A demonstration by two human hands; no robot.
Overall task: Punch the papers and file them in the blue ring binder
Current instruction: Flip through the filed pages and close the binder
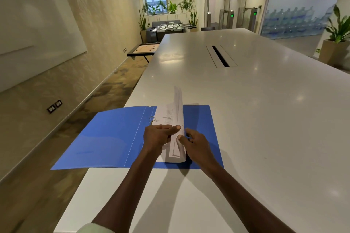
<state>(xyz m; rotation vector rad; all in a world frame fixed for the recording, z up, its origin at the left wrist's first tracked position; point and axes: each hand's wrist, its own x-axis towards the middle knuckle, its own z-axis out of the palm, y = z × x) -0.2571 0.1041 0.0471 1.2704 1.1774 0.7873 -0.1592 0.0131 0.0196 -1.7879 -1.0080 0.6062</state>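
The blue ring binder (106, 138) lies open on the white table, its left cover hanging past the table's left edge. Its metal ring (152, 119) shows near the spine. A stack of white printed papers (177, 119) stands lifted on edge over the binder's right half, curling upward. My left hand (158, 136) grips the papers' near part from the left, thumb on top. My right hand (197, 143) pinches the same stack from the right. The lower part of the sheets is hidden between my hands. No hole punch is in view.
The long white table (265, 119) stretches ahead, with a cable slot (220, 56) in its middle. The table's left edge drops to the carpeted floor. A potted plant (336, 43) stands at the far right; a game table and plants sit at the room's end.
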